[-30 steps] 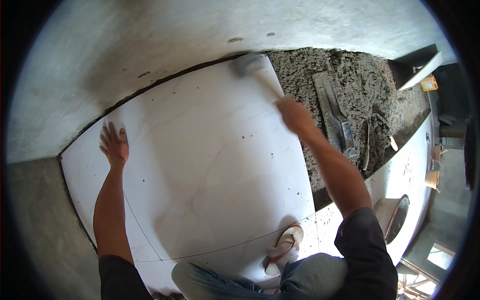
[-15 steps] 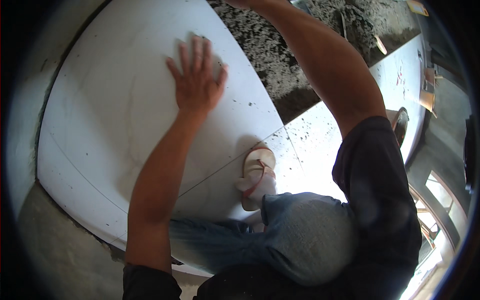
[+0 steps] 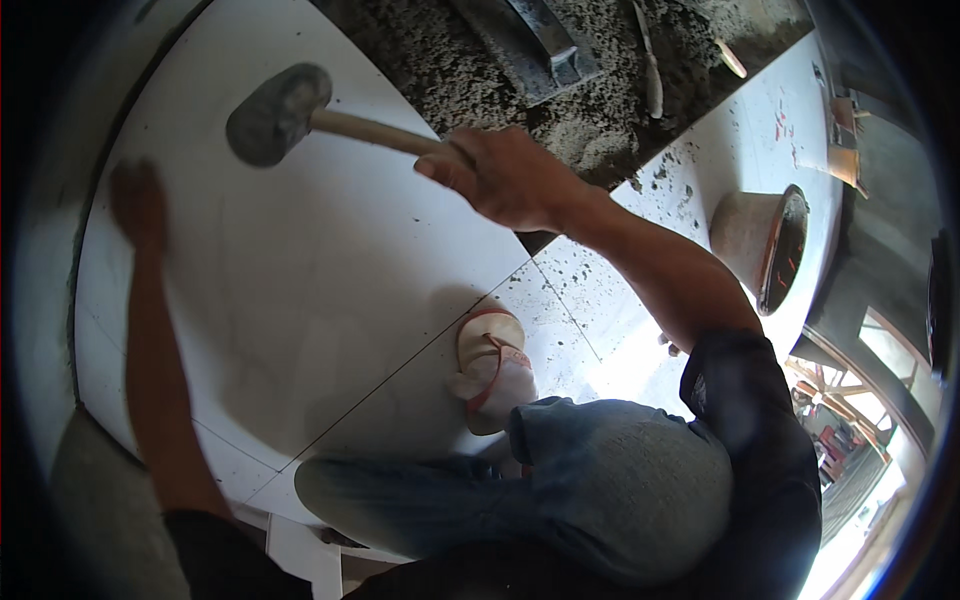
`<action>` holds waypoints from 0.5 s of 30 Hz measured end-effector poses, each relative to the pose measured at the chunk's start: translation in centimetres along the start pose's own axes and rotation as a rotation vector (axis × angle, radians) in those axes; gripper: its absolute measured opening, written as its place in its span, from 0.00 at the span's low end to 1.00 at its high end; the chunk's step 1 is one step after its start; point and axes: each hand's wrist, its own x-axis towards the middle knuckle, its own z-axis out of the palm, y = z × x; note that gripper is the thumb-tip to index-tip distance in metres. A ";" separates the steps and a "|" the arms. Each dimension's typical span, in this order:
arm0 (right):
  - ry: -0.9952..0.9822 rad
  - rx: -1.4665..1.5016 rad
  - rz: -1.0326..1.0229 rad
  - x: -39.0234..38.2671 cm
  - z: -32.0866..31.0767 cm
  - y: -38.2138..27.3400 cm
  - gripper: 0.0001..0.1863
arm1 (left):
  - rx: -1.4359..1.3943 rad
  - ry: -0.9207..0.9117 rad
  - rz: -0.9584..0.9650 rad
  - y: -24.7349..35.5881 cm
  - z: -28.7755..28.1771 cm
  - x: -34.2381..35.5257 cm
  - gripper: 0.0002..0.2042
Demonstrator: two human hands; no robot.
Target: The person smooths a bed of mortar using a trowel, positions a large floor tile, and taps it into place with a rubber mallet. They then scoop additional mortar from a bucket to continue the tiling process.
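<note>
My right hand (image 3: pixel 505 180) is wrapped round the wooden handle of a rubber mallet (image 3: pixel 280 113) with a thick dark grey head. The mallet's head hangs over a large white floor tile (image 3: pixel 330 240), and a gap between them cannot be judged. At the tile's far left side, close to the wall, is my left hand (image 3: pixel 140 205), its fingers smeared by motion. Beyond the tile's right edge lies a bed of rough grey mortar (image 3: pixel 390 40). A flat metal plastering trowel (image 3: pixel 555 60) with a raised handle rests on that mortar.
Another slim tool (image 3: pixel 650 70) lies on the mortar. A bucket (image 3: pixel 745 235) with dark contents stands on the speckled white tiles at right. My sandalled foot (image 3: pixel 492 375) is planted near the tile joint. A wall (image 3: pixel 50 200) runs along the left.
My left hand has swept left across the tile toward the wall. My right hand has come back from the far edge, and the mallet now shows in it over the tile.
</note>
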 end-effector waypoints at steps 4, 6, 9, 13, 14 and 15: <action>-0.020 0.009 0.018 -0.9 -0.5 -0.6 0.34 | 0.338 -0.194 -0.049 -11.0 7.2 -4.4 0.28; 0.023 0.031 0.018 -1.0 -0.7 -0.9 0.34 | 0.017 -0.130 -0.374 -14.1 9.7 -6.7 0.35; 0.130 0.080 0.026 -1.5 -2.1 -2.3 0.33 | -0.233 -0.206 -0.477 -12.9 10.6 -5.3 0.39; 0.201 0.093 -0.163 -0.9 -2.7 -5.4 0.31 | -0.051 -0.180 -0.382 -17.9 13.6 -5.9 0.36; 0.272 0.094 -0.238 -0.7 -2.5 -5.7 0.30 | -0.034 -0.325 -0.417 -16.9 14.3 -5.3 0.35; 0.265 0.094 -0.243 -0.6 -2.2 -5.7 0.30 | -0.030 -0.330 -0.423 -17.8 14.7 -5.3 0.35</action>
